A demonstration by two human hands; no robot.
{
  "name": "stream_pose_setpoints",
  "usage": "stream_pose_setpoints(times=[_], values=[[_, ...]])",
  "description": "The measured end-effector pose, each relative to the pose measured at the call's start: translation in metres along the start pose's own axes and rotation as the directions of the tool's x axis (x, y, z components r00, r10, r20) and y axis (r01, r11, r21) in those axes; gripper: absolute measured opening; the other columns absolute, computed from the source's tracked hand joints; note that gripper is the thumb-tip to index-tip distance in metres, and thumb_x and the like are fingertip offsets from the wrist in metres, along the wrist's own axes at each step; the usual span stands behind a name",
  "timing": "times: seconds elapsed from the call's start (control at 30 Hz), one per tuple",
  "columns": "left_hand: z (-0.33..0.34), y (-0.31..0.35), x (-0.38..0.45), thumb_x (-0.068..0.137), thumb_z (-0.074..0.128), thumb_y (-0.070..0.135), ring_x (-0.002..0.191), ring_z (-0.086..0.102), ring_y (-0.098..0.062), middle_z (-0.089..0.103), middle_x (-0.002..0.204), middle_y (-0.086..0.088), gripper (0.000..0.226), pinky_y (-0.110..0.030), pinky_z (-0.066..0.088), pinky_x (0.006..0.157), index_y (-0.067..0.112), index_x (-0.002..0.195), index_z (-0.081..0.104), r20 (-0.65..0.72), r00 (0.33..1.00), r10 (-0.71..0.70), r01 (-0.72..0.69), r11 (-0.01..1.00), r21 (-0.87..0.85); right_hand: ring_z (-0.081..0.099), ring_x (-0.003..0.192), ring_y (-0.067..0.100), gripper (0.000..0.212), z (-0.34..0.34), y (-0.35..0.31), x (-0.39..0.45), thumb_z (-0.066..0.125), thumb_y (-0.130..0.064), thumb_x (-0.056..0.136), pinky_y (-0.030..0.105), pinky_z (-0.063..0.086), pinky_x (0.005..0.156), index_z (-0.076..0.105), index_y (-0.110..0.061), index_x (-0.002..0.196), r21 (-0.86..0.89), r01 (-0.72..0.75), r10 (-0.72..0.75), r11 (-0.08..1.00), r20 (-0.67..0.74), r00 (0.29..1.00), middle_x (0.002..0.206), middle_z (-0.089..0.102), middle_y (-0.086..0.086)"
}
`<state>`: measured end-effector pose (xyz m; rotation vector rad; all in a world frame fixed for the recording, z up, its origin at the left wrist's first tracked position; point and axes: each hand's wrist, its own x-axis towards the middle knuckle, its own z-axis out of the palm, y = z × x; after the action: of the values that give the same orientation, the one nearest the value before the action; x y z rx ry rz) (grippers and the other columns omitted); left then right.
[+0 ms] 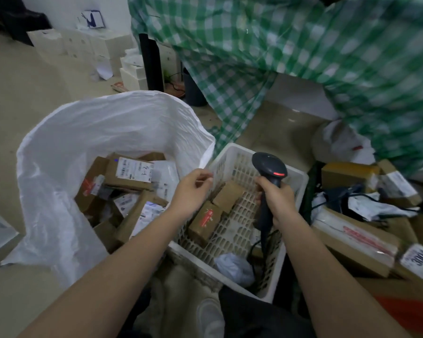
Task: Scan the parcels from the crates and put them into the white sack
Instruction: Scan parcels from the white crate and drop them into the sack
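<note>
Head view is showing you between parcels: your right hand [275, 195] is gripping the barcode scanner [269, 174], your left hand [193, 189] is hanging loose-fingered and empty between the white sack [59, 167] and the white crate [296, 186], so next try grabbing the small brown box [204, 222] there.

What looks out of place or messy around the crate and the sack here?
Nothing looks damaged or spilled. The parcels in the white sack lie jumbled at all angles. In the white crate, a crumpled pale bag sits at the near corner, apart from two brown boxes. The scanner is in the right hand.
</note>
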<state>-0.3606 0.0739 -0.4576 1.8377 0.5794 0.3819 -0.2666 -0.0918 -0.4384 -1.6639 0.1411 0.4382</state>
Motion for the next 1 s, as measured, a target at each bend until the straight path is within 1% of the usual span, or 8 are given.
stream_pose_setpoints(times=[0.27, 0.4, 0.53, 0.6, 0.67, 0.8, 0.87, 1.0], values=[[0.087, -0.066, 0.047, 0.093, 0.061, 0.018, 0.109, 0.06, -0.023, 0.064, 0.117, -0.009, 0.03, -0.026, 0.045, 0.089, 0.004, 0.12, 0.06, 0.168, 0.963, -0.209, 0.177, 0.966, 0.186, 0.052, 0.057, 0.02, 0.02, -0.02, 0.041, 0.052, 0.068, -0.019, 0.088, 0.035, 0.044, 0.063, 0.057, -0.01, 0.074, -0.014, -0.041, 0.04, 0.999, -0.059, 0.997, 0.063, 0.054, 0.008], [0.119, -0.105, 0.089, 0.093, 0.062, 0.018, 0.107, 0.059, -0.023, 0.058, 0.127, -0.01, 0.044, -0.013, 0.04, 0.08, 0.001, 0.132, 0.051, 0.165, 0.945, -0.282, 0.232, 0.935, 0.269, 0.052, 0.06, 0.02, 0.024, 0.003, 0.062, 0.101, 0.072, -0.019, 0.084, 0.033, 0.042, 0.064, 0.057, -0.01, 0.067, 0.017, -0.041, 0.043, 0.999, -0.119, 0.992, 0.064, 0.053, 0.009], [0.152, -0.155, 0.13, 0.07, 0.054, 0.066, 0.123, 0.049, -0.033, 0.051, 0.135, -0.016, 0.087, -0.043, 0.039, 0.106, 0.008, 0.134, 0.048, 0.114, 0.962, -0.249, 0.193, 0.912, 0.363, 0.056, 0.068, 0.024, 0.024, 0.022, 0.084, 0.159, 0.073, -0.019, 0.08, 0.033, 0.043, 0.066, 0.056, -0.012, 0.063, 0.022, -0.045, 0.049, 0.999, -0.201, 0.978, 0.069, 0.057, 0.012], [0.167, -0.171, 0.146, 0.066, 0.051, 0.07, 0.131, 0.039, -0.034, 0.04, 0.143, -0.016, 0.096, -0.046, 0.033, 0.11, 0.01, 0.141, 0.039, 0.15, 0.949, -0.278, 0.175, 0.857, 0.486, 0.057, 0.069, 0.026, 0.023, 0.028, 0.095, 0.183, 0.073, -0.019, 0.078, 0.035, 0.044, 0.066, 0.057, -0.012, 0.063, 0.023, -0.043, 0.047, 0.999, -0.236, 0.971, 0.069, 0.059, 0.013], [0.182, -0.187, 0.157, 0.071, 0.073, 0.053, 0.135, 0.031, -0.034, 0.031, 0.147, -0.018, 0.097, -0.044, 0.029, 0.111, 0.01, 0.146, 0.029, 0.132, 0.947, -0.294, 0.156, 0.775, 0.612, 0.057, 0.069, 0.025, 0.023, 0.032, 0.106, 0.204, 0.073, -0.017, 0.078, 0.036, 0.045, 0.066, 0.057, -0.012, 0.063, 0.029, -0.05, 0.056, 0.998, -0.259, 0.964, 0.071, 0.059, 0.014], [0.193, -0.204, 0.164, 0.053, 0.073, 0.072, 0.107, 0.06, -0.028, 0.06, 0.118, -0.014, 0.099, -0.034, 0.05, 0.086, 0.012, 0.13, 0.052, -0.037, 0.989, -0.14, 0.109, 0.549, 0.829, 0.058, 0.071, 0.026, 0.021, 0.036, 0.119, 0.225, 0.071, -0.018, 0.079, 0.038, 0.046, 0.068, 0.058, -0.013, 0.063, 0.018, -0.074, 0.076, 0.997, -0.273, 0.959, 0.072, 0.06, 0.014], [0.196, -0.208, 0.166, 0.076, 0.066, 0.06, 0.126, 0.044, -0.032, 0.045, 0.136, -0.019, 0.091, -0.036, 0.037, 0.1, 0.008, 0.142, 0.031, 0.012, 0.983, -0.181, 0.111, 0.655, 0.748, 0.057, 0.071, 0.026, 0.023, 0.035, 0.12, 0.225, 0.071, -0.018, 0.08, 0.037, 0.045, 0.067, 0.057, -0.013, 0.063, 0.01, -0.069, 0.069, 0.998, -0.268, 0.961, 0.071, 0.058, 0.013], [0.178, -0.182, 0.16, 0.075, 0.073, 0.049, 0.138, 0.027, -0.034, 0.029, 0.148, -0.019, 0.101, -0.041, 0.025, 0.111, 0.008, 0.147, 0.016, 0.118, 0.975, -0.186, 0.079, 0.795, 0.601, 0.056, 0.069, 0.022, 0.023, 0.026, 0.106, 0.206, 0.069, -0.017, 0.083, 0.034, 0.047, 0.069, 0.055, -0.013, 0.065, 0.062, -0.053, 0.068, 0.997, -0.261, 0.963, 0.066, 0.054, 0.006]])
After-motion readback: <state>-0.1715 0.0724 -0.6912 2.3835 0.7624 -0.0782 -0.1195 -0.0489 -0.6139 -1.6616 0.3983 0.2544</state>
